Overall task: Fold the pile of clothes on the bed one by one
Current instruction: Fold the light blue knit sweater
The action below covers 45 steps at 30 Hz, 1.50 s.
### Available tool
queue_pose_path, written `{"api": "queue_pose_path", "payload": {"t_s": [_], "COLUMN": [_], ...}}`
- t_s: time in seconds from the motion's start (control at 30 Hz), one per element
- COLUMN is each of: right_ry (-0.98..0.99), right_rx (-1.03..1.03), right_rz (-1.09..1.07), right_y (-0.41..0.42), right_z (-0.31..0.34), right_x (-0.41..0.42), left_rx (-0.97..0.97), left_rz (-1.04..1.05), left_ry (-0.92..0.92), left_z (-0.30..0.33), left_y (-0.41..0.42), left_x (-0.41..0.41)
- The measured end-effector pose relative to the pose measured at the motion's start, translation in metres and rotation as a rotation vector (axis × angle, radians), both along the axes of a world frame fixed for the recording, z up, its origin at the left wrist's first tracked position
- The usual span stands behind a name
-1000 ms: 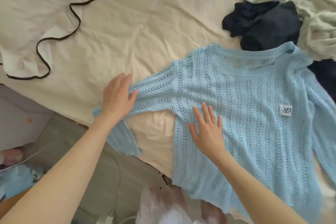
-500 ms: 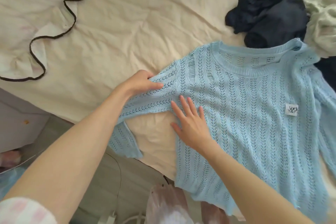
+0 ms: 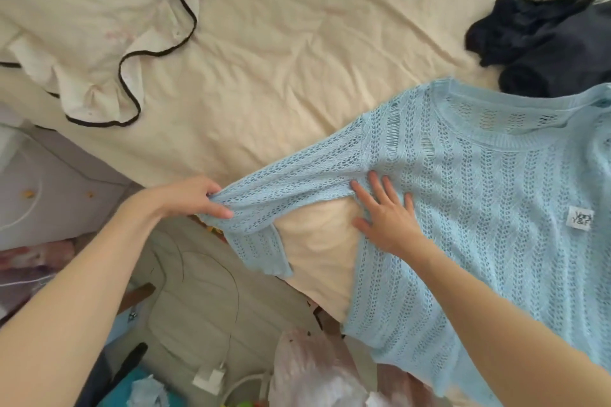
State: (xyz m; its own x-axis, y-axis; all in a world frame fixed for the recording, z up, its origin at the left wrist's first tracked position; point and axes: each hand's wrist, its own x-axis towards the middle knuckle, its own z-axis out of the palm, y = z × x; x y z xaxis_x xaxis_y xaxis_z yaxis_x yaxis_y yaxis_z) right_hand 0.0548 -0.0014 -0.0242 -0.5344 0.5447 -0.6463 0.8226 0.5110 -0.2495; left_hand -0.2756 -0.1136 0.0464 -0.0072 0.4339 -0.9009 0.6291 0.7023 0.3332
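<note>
On the cream bed (image 3: 281,82), blue sweater (image 3: 479,208): left hand (image 3: 191,196) pinching sleeve (image 3: 297,182), right hand (image 3: 388,218) flat; dark clothes (image 3: 542,46) beside.

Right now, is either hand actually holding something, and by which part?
The left hand pinches the blue knit sweater by its sleeve. The right hand only presses flat beside the armpit.

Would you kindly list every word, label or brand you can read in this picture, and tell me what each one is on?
"Y&F": lower line of the small white tag sewn on the front of the light blue knit sweater.
Upper line of the same tag: dark letters, perhaps beginning "Vo", too blurred to read for certain.
No other text is readable anywhere in the view.
</note>
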Motion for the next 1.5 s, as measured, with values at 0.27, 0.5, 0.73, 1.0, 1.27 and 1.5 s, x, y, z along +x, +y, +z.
{"api": "queue_pose_path", "payload": {"t_s": [0.27,0.5,0.73,1.0,1.27,1.5], "right_ry": [-0.079,-0.013,0.438,0.804,0.727,0.529], "right_rx": [-0.057,-0.218,-0.476,-0.727,-0.517,-0.523], "right_rz": [0.004,-0.174,-0.884,-1.487,-1.896,-1.599], "right_y": [0.005,0.007,-0.036,-0.063,-0.074,-0.04], "right_z": [0.011,0.035,0.1,0.147,0.115,0.083], "right_x": [-0.007,-0.013,0.009,0.125,0.281,0.301], "left_rx": [0.135,0.36,0.459,0.63,0.535,0.407], "left_rz": [-0.231,-0.025,0.194,0.268,-0.076,0.131], "left_ry": [0.474,0.499,0.229,-0.052,-0.279,0.217], "left_z": [0.029,0.061,0.076,0.119,0.075,0.005], "left_y": [-0.031,-0.042,-0.006,0.07,0.07,0.046], "left_x": [-0.019,-0.011,0.073,0.245,0.425,0.421]}}
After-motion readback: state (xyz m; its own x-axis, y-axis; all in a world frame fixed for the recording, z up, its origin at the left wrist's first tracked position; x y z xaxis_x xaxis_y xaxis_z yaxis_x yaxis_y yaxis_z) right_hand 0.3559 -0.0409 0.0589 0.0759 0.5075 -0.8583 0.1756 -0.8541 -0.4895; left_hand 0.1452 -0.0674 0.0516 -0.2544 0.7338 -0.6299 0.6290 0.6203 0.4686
